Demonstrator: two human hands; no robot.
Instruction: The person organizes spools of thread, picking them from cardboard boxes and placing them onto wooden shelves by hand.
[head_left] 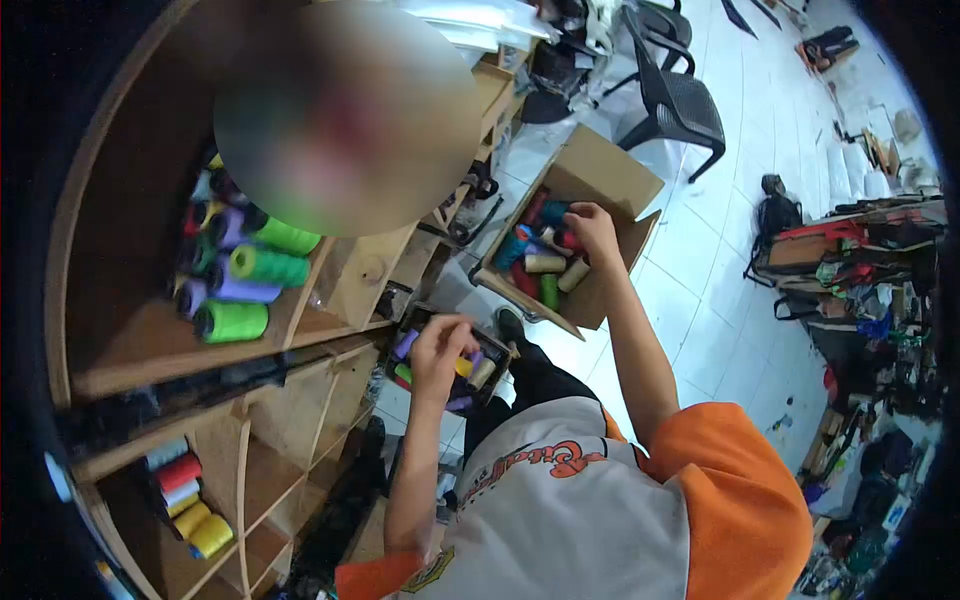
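Observation:
My right hand [594, 236] reaches into an open cardboard box [607, 172] of thread spools, its fingers bent at a teal spool [553, 212] and a red spool [571, 241]. The fingers look closed on a spool there, though my hand partly covers it. Cream spools [545, 264] and a green spool [549, 290] lie close by in the box. Over a dark crate [492, 345] of thread spools hangs my left hand [440, 352], its fingers loosely curled and apart with nothing seen in them. Below it are a yellow spool [463, 367] and a purple spool [405, 344].
On the left, a wooden shelf [180, 368] holds stacked green and purple spools [262, 265]. Lower compartments hold red, white and yellow spools [210, 535]. A black chair [690, 105] stands on the tiled floor [700, 300]. Clutter [850, 260] lines the right side.

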